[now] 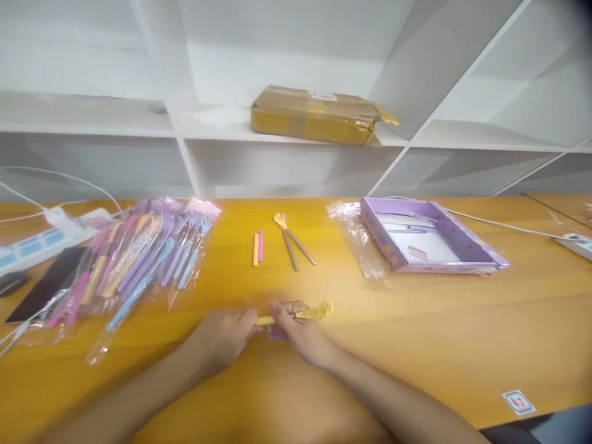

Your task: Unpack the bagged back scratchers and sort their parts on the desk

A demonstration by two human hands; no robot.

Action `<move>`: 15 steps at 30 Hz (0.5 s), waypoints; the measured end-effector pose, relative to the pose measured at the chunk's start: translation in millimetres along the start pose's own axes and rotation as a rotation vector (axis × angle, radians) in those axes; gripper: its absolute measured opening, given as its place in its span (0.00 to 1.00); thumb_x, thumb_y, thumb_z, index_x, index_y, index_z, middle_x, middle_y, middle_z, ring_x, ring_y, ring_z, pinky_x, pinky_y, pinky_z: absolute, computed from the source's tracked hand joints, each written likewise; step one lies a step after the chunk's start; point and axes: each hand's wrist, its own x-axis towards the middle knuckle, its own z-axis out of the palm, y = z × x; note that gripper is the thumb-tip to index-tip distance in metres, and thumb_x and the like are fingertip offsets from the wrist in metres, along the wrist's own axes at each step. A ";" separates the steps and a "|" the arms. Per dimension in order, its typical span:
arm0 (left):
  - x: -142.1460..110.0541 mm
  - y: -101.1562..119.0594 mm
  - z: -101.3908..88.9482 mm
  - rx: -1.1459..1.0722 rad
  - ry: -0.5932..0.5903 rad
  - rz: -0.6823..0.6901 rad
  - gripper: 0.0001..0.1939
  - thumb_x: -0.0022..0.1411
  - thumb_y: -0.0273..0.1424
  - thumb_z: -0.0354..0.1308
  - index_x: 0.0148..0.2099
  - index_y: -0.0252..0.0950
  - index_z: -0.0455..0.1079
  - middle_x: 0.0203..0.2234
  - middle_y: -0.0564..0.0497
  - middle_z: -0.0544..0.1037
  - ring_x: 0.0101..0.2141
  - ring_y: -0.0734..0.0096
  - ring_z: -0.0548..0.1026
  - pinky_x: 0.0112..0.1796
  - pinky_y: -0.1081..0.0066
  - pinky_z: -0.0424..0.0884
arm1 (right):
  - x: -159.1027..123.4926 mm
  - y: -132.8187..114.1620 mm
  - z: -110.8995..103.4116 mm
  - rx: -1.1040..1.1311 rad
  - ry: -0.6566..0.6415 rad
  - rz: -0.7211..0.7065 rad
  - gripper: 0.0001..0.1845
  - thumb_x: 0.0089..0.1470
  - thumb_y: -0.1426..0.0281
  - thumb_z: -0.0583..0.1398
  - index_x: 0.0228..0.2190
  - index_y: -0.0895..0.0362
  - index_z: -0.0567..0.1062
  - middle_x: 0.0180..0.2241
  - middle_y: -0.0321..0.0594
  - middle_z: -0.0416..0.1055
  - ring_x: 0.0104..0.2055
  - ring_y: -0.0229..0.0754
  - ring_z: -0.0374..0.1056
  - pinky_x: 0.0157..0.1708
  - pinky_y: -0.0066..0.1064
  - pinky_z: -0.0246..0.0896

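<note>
- Around the hands, the desk [462, 333] carries a pile of bagged scratchers [139, 269] at left; they overlap too much to count.
- Beside the pile lie one black mat [44, 283], partly covered by the bags, one mouse [13, 282] and a power strip [39, 243].
- At right sits one purple box [444, 265], open, with one wrapper [365, 243] against its left side.
- One parcel [314, 117] rests on the shelf [222, 126]; one sticker [518, 402] is near the desk's front edge.
- Beyond the hands: two loose handles, orange [256, 250] and pink [261, 245], side by side; two metal rods [290, 250] with claw heads [280, 220] overlapping.
- One yellow scratcher [317, 311] is held level over the desk: the left hand [226, 336] grips its handle end, the right hand [298, 330] closes near its claw.
- One small card [276, 333] shows below, partly hidden by the hands.
</note>
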 end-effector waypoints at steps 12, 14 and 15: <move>-29.2 59.5 -42.6 0.092 -0.032 0.119 0.18 0.79 0.41 0.51 0.33 0.41 0.62 0.20 0.56 0.65 0.19 0.71 0.51 0.26 0.66 0.43 | -54.5 -66.0 -14.5 -0.177 -0.153 -0.163 0.38 0.70 0.38 0.49 0.19 0.52 0.50 0.21 0.30 0.43 0.23 0.35 0.41 0.24 0.32 0.41; -46.9 79.9 -47.6 0.135 -0.083 0.109 0.18 0.79 0.41 0.52 0.34 0.41 0.65 0.20 0.55 0.70 0.18 0.70 0.56 0.25 0.66 0.43 | -75.4 -81.0 -15.7 -0.225 -0.242 -0.186 0.38 0.72 0.41 0.47 0.20 0.52 0.50 0.20 0.29 0.43 0.22 0.34 0.41 0.24 0.32 0.40; -55.1 88.6 -50.0 0.162 -0.118 0.086 0.17 0.79 0.39 0.53 0.35 0.41 0.66 0.21 0.54 0.73 0.19 0.69 0.60 0.25 0.66 0.44 | -84.7 -86.7 -15.7 -0.244 -0.255 -0.195 0.37 0.73 0.42 0.46 0.20 0.53 0.51 0.19 0.29 0.44 0.22 0.34 0.42 0.24 0.32 0.40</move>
